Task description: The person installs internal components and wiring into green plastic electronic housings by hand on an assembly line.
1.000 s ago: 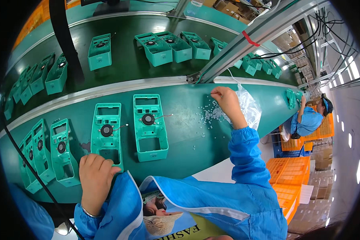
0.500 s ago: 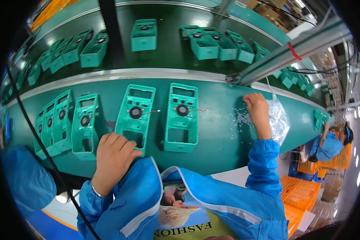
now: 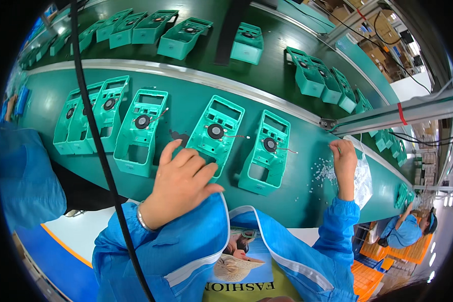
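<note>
Left hand: fingers loosely spread over lower end of green fan housing, contact unclear. Right hand: fingers pinched narrow, can't tell if holding. Loose white bits right of that housing, on tabletop.

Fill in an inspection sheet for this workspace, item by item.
Surface: green bench; dark patch between two housings.
Job's things: green housings with black fans; small white pieces scattered at right.
Clutter: translucent plastic bag beside the right hand.
Hands: left hand spread at a housing's near end, contact unclear; right fingertips bunched, anything held too small to tell.
Cables: black cable crossing the view's left; thin fan lead at the rightmost bench housing.
Surroundings: darker green surface with more housings; co-worker and orange crates at right.
</note>
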### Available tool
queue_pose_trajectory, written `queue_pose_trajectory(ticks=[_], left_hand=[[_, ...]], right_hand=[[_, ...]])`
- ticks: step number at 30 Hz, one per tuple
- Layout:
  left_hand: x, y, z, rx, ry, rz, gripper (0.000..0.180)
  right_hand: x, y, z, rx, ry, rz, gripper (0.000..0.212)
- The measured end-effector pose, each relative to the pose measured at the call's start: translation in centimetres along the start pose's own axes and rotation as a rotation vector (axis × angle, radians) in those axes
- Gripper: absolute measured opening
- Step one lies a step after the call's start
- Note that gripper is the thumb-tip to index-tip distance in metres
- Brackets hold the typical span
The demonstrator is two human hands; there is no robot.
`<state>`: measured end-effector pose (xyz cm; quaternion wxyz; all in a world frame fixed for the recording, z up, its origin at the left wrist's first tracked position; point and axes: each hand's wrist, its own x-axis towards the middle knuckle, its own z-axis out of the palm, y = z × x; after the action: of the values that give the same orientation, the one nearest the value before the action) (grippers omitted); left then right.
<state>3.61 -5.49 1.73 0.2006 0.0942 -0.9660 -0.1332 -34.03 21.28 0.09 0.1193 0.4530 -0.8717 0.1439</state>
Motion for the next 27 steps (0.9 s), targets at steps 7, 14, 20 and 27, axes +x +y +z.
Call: queue_pose_trajectory(ticks=[7,14,20,27], left_hand=[[-0.2,0.1,0.9,0.010,0.026,-0.016,0.027],[-0.9,-1.9,-0.5,0.096,0.010,0.004,0.020],[-1.0,-2.1,-0.5,0.069,0.044,-0.007,0.019],[-1.0,-2.3,-0.2,0.055,0.066,-0.012,0.019]], right_hand=[[8.5,-16.9,-0.1,0.734,-0.329,-0.587,0.012],[11.2,-23.0,3.8,0.817,-0.544,-0.801,0.012],[11.0,-23.2,4.8,0.776,-0.593,-0.835,0.011],[10.5,-23.2,5.1,0.758,-0.563,-0.829,0.010]])
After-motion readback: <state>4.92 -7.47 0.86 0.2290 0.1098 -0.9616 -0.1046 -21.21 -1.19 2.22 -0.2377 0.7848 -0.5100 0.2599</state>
